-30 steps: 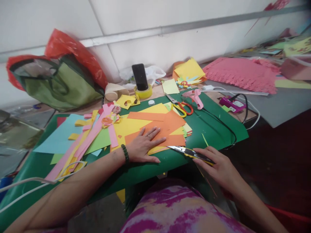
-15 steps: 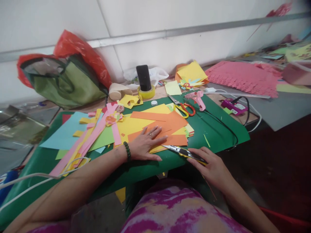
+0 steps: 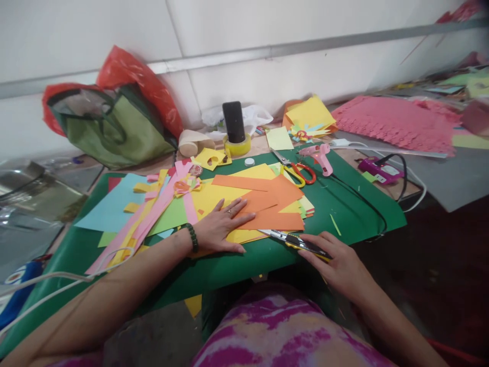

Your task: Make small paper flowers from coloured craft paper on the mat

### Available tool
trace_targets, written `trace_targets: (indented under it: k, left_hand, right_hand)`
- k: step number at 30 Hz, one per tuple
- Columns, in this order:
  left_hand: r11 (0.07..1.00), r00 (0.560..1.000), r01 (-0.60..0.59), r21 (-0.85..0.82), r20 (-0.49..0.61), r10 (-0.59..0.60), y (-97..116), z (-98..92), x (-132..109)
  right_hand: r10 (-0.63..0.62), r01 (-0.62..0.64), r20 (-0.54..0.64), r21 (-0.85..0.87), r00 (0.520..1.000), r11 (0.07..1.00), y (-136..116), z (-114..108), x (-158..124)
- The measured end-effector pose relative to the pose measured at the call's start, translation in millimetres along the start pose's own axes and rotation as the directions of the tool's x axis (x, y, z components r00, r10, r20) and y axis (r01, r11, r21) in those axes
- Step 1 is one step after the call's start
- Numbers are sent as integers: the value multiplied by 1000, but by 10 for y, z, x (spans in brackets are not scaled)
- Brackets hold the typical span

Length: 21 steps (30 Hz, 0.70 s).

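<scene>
The green cover (image 3: 351, 209) spread over the bench (image 3: 393, 188) carried everything, and the orange sheet (image 3: 275, 219) lay near its middle, on top of a loose stack of yellow paper (image 3: 214, 196). Far to the left of and behind the orange sheet stood a green bag (image 3: 110, 127) with a red plastic bag (image 3: 141, 86) rising behind it, and far to the right of and behind the sheet lay a pile of pink paper (image 3: 393, 122). The left hand (image 3: 217, 232) lay flat with its fingers spread wide, palm down, the fingertips on the left end of the orange sheet and the heel of the hand on the yellow paper beside it. The right hand (image 3: 340, 265) was just off the near right corner of the orange sheet, at the near edge of the cover, and was closed around the body of a utility knife (image 3: 296, 240). The knife pointed left along the near edge of the orange sheet, its bare blade tip touching or just short of that edge; which, I could not tell. Behind the orange sheet to the right lay a pink glue gun (image 3: 321, 155) and, closer to the sheet, scissors (image 3: 296, 171) with red and yellow handles. Straight behind the sheet a dark phone (image 3: 234, 121) stood upright in a yellow tape roll (image 3: 239, 147).
</scene>
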<state>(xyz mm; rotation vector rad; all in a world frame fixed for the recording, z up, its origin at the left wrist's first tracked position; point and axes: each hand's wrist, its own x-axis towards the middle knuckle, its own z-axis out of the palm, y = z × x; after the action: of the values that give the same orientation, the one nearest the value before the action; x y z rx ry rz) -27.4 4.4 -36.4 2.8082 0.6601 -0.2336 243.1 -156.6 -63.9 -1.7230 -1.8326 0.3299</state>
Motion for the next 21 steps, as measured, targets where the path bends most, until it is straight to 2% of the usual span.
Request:
trace_targets:
  k: [6,15,21]
  left_hand:
    - [1000,1000,13,2,15,-13,7,-33,2]
    - [994,998,67,-81,-1,-67,354,36,-69]
    - [1000,1000,1,-11,3,-1,173,-2,-104]
  right_hand:
    - [-6,6,-7,25,1000,1000,-86,36,40]
    - [47,-49,39,60,998,997,156,-192,-39]
    - [31,-32,56,26,998,999,176,-154,-27]
